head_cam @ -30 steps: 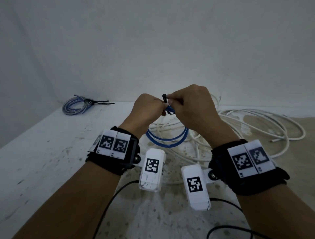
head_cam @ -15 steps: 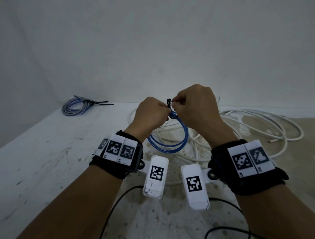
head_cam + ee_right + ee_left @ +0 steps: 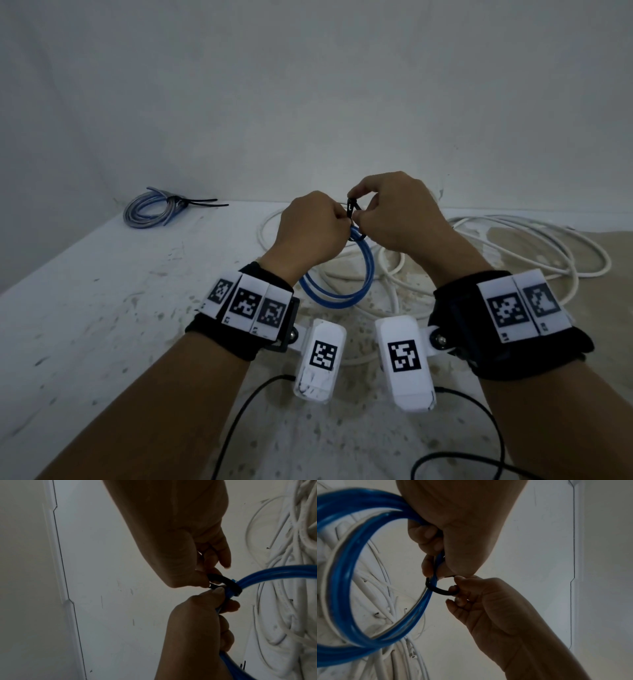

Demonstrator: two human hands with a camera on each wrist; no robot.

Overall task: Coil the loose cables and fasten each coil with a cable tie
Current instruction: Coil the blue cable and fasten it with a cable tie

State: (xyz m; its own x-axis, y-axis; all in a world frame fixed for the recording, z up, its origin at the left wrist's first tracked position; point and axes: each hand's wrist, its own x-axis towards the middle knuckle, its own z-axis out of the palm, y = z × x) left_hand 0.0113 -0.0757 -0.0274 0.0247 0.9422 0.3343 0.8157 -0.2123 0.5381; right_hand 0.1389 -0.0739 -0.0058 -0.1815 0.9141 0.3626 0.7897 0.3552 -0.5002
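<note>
Two hands meet above a speckled white desk (image 3: 102,308). The left hand (image 3: 310,233) grips a blue coiled cable (image 3: 342,298) hanging below it, while the right hand (image 3: 394,216) pinches a black plastic cable tie (image 3: 352,207) looped round the coil. Behind lie loose white cables (image 3: 513,246); farther left, a tied blue-grey coil (image 3: 150,212).

I see my left hand (image 3: 310,231) fisted at about 11 o'clock, my right hand (image 3: 399,214) close at 1 o'clock, thumb and forefinger pinched, both forearms angled inward, knuckles nearly touching.
</note>
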